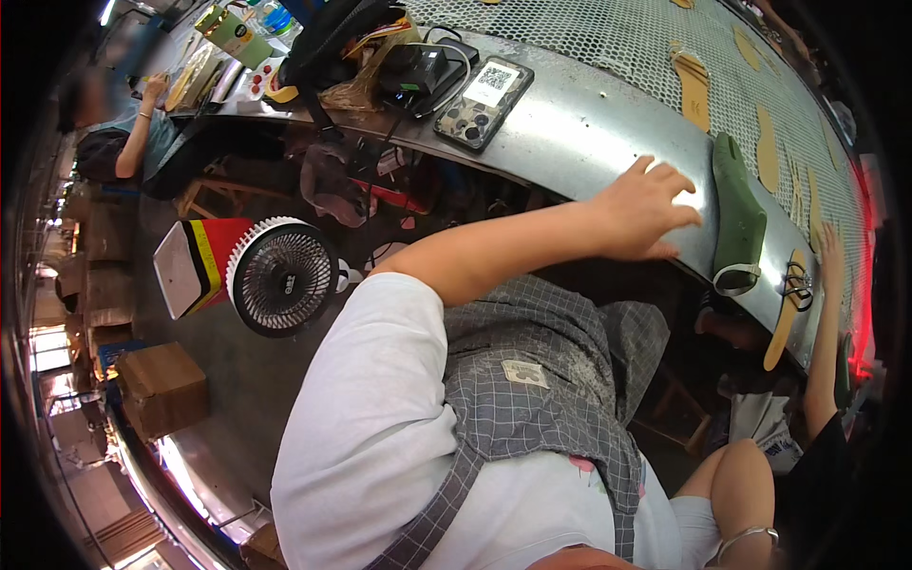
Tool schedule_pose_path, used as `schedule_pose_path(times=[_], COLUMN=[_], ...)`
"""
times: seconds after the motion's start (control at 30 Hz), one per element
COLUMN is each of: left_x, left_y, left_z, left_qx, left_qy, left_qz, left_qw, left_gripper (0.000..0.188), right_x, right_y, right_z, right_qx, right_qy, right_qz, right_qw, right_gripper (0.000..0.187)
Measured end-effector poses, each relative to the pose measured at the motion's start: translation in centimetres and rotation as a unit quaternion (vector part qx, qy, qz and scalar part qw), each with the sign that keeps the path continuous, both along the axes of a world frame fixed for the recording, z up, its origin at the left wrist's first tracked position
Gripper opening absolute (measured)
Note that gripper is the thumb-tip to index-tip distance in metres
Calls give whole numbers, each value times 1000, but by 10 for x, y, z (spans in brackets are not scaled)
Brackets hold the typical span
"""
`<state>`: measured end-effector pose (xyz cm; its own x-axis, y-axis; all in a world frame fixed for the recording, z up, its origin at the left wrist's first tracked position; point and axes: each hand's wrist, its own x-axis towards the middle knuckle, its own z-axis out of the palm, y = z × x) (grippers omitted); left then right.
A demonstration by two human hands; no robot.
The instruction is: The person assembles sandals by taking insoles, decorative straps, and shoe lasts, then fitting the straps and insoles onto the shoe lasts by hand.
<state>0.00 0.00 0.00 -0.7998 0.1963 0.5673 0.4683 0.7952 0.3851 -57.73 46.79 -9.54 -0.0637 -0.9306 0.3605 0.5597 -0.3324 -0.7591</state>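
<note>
My left hand (649,211) is stretched out over the near edge of the metal table, its fingers spread and curved a little, with nothing seen in them. Just right of it, and apart from it, a green shoe last (738,214) lies on the metal ledge, a pale strap round its near end. Farther right lies a tan sandal sole (787,313) with dark straps. My right arm is bent at the lower right, with a bracelet (748,539) at the wrist; the right hand itself is outside the picture.
Tan insoles (693,90) lie on the mesh belt (589,47) beyond the metal ledge. A phone (484,103) and a black device (415,71) are at the left. A fan (282,275) stands below. Co-workers sit left and right; one hand (829,256) reaches the belt.
</note>
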Motion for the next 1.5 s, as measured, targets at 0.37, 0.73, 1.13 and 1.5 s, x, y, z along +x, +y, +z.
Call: schedule_pose_path(times=[0.37,0.73,1.13,1.5], left_x=[-64,-122,-164,-166], left_y=[-65,-78,-77,-64], left_z=[4,-7,-32,-23], left_qx=[52,155,412,298], left_qy=[70,-64,-23,40], left_qz=[105,95,175,187], left_qw=[991,981,894,935], left_gripper=[34,37,25,32], right_x=[636,511,218,263], right_y=[-192,-226,-310,-332], right_z=[272,218,71,145], right_qx=[-348,310,472,430], right_qy=[665,338,582,693], right_qz=[158,-342,-548,-489], right_qw=[642,820,371,308], right_gripper=[29,30,53,23])
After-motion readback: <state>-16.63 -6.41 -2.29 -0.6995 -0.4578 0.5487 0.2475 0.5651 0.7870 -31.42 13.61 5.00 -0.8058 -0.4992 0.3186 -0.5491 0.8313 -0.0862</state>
